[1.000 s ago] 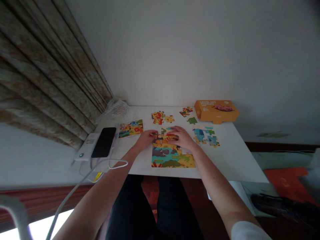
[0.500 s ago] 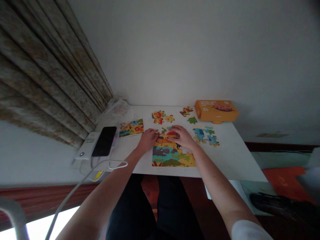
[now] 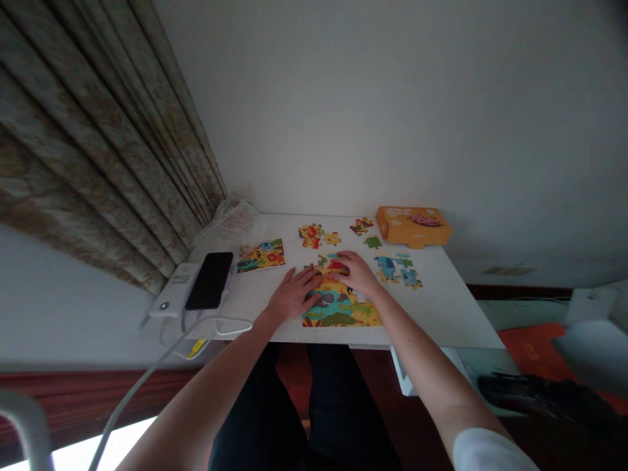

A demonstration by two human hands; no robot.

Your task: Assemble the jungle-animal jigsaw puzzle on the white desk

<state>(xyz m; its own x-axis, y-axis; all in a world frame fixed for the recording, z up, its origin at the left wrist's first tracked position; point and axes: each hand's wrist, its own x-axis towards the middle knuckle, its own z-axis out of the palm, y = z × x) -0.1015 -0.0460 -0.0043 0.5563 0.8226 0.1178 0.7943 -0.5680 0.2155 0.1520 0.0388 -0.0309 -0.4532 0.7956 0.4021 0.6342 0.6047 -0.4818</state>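
Note:
A colourful animal jigsaw (image 3: 343,310) lies partly assembled at the near middle of the white table (image 3: 441,307). My left hand (image 3: 293,294) lies flat on the puzzle's left side with its fingers stretched out. My right hand (image 3: 358,273) presses on the puzzle's upper edge, fingers together over a red and yellow piece; whether it grips that piece is hidden. A joined blue cluster of pieces (image 3: 396,269) lies to the right of my right hand. Loose pieces (image 3: 312,234) lie farther back.
An orange puzzle box (image 3: 413,226) stands at the back right. A picture card (image 3: 261,255), a black phone (image 3: 210,280) on a white device with a cable, and crumpled plastic (image 3: 234,219) sit at the left. Curtains hang beyond the left edge.
My left hand has slid toward me and to the right, onto the puzzle's left side, and flattened. My right hand stays at the upper edge. The camera has shifted a little.

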